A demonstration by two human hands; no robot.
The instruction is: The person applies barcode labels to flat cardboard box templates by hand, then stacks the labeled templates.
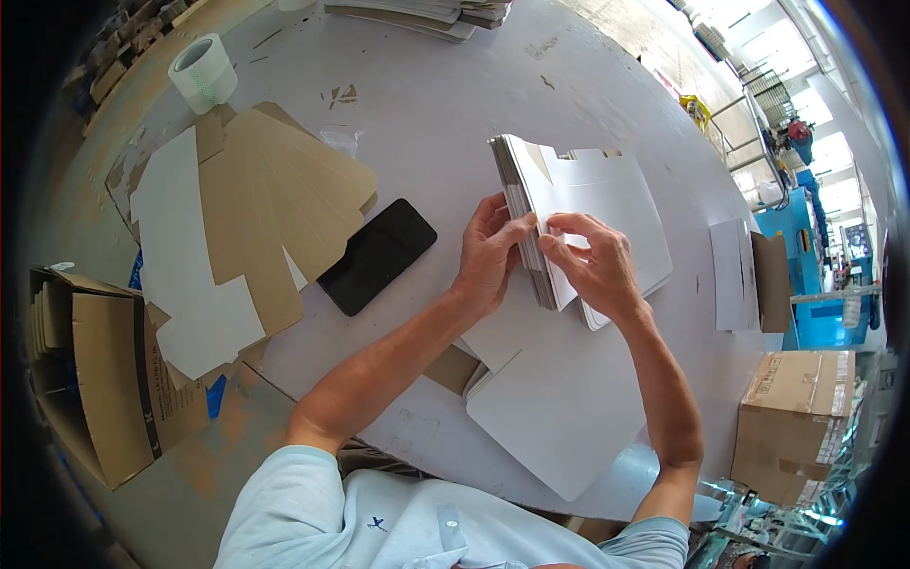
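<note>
My left hand point(490, 248) is closed round the left side of a stack of flat white cardboard blanks point(524, 223), its thumb near the top edge. The layered edges of that stack face left, and it stands tilted. My right hand point(597, 261) has bent fingers at the front white sheet, with thumb and forefinger pinched near its edge. Behind this hand, more white cardboard pieces point(630, 199) lean or lie against the stack; how they join is partly hidden. Below both hands, a large white cardboard sheet point(559, 427) lies on the table between my forearms.
A black phone point(379, 256) lies left of my hands, beside fanned brown and white cardboard blanks point(251, 204). A tape roll point(203, 73) stands at the far left of the table point(445, 114). Cardboard boxes point(114, 370) point(791, 427) flank the table. More cardboard point(417, 11) sits at the far edge.
</note>
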